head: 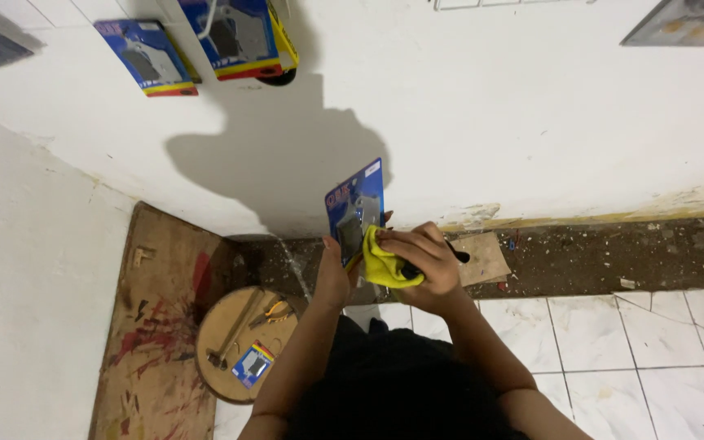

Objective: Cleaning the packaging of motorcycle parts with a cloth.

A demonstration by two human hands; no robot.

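My left hand (333, 275) holds a blue blister-card package (354, 204) upright by its lower edge, in front of the white wall. A grey part shows under its clear plastic. My right hand (422, 265) presses a bunched yellow cloth (385, 266) against the lower right of the package. The same hand also clasps a thin black object (455, 254) that pokes out to the right; what it is cannot be told.
Similar blue packages (147, 55) (238, 34) hang high on the wall. Below left, a round wooden stool top (220, 357) carries a hammer (234, 329), orange-handled pliers (274, 310) and another blue package (253, 364). A paint-stained board (156, 326) leans in the corner. Dirt strip and white tiles lie right.
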